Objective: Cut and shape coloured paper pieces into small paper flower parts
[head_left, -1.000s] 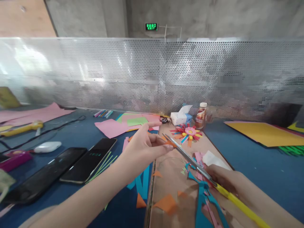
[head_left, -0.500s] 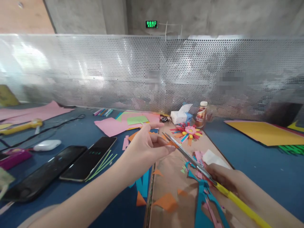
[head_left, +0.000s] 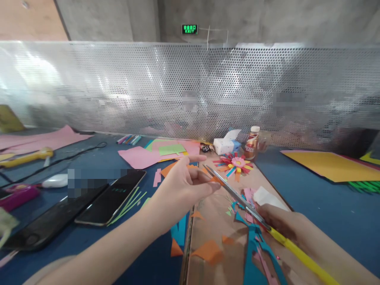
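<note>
My left hand (head_left: 184, 178) pinches a small piece of orange paper (head_left: 217, 180) between thumb and fingers, above the brown board. From the right, my right hand (head_left: 285, 225) grips scissors (head_left: 237, 196) with yellow handles. Their blades point up and left, and lie at the orange piece; how far they are parted is hard to tell. Beyond the blades lies a layered paper flower (head_left: 238, 163) in pink, red, yellow and blue. Under and around my hands are orange scraps (head_left: 209, 252), blue cut paper (head_left: 252, 253) and pink strips.
Two dark phones (head_left: 111, 200) and green strips (head_left: 127, 206) lie left. Colored sheets (head_left: 139, 157), a tissue box (head_left: 226, 145) and a bottle (head_left: 252, 143) stand or lie toward the perforated metal screen (head_left: 118, 91). Yellow sheets (head_left: 332, 164) lie right.
My left hand has shifted very slightly to the right. My right hand and the scissors look almost unmoved.
</note>
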`<state>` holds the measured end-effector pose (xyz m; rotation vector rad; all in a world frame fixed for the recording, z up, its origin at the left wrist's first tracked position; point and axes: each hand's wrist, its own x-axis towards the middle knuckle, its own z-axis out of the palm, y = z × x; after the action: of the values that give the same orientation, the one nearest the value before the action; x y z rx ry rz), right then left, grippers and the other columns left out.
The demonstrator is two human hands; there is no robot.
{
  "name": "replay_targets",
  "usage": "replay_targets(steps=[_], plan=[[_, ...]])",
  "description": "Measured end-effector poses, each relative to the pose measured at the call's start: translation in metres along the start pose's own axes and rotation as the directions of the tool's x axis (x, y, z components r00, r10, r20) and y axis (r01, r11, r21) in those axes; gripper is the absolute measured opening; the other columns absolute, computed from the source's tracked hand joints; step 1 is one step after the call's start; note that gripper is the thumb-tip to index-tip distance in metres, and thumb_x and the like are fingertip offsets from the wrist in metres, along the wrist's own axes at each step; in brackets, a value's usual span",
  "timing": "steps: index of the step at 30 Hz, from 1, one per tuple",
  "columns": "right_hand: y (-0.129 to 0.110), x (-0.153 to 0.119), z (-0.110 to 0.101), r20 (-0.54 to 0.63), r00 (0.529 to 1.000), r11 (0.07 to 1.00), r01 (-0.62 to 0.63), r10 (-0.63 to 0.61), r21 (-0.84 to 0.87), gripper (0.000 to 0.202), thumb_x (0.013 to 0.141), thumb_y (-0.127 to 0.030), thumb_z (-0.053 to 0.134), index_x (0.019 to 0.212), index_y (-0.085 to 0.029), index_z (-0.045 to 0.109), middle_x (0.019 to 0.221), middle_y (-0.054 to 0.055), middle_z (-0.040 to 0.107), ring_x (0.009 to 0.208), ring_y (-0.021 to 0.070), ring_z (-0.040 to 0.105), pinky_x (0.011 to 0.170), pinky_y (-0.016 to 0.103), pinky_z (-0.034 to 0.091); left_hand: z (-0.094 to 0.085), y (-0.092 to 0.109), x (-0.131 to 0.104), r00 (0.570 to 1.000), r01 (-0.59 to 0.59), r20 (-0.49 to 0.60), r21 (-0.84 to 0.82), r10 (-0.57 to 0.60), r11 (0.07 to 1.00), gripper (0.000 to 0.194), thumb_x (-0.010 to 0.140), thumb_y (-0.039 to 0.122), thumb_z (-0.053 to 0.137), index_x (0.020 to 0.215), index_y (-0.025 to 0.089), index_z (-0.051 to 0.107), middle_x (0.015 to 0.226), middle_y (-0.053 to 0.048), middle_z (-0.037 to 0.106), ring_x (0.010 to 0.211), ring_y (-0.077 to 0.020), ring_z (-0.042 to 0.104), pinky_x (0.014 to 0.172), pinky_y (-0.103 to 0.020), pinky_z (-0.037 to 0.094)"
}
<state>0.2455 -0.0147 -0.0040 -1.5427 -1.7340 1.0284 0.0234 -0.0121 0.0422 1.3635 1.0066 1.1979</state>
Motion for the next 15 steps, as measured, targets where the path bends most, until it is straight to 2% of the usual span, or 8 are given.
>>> replay_targets(steps=[9, 15], plan=[[0.0028, -0.0005, 0.0027, 0.005, 1.000, 1.000, 0.023, -0.023, -0.004, 0.036, 0.088, -0.037, 0.034, 0.075, -0.014, 0.059, 0.063, 0.001, 0.061, 0.054, 0.0078, 0.057, 0.051, 0.021, 0.048, 0.0032, 0.0011, 0.0009, 0.999, 0.015, -0.033, -0.009, -0.016, 1.000, 0.048, 0.065, 0.018, 0.064, 0.106, 0.019, 0.039, 0.066, 0.003, 0.054, 0.066, -0.0124, 0.054, 0.063, -0.025, 0.038], [0.0079, 0.0000, -0.0004, -0.003, 0.999, 0.999, 0.043, -0.044, -0.020, 0.034, 0.088, -0.036, 0.037, 0.076, -0.013, 0.060, 0.063, 0.001, 0.060, 0.056, 0.0085, 0.058, 0.053, 0.022, 0.048, 0.0046, 0.0031, 0.0008, 0.999, 0.017, -0.051, -0.029, -0.019, 0.999, 0.047, 0.063, 0.016, 0.064, 0.104, 0.018, 0.041, 0.064, 0.004, 0.055, 0.064, -0.0123, 0.054, 0.062, -0.025, 0.038]])
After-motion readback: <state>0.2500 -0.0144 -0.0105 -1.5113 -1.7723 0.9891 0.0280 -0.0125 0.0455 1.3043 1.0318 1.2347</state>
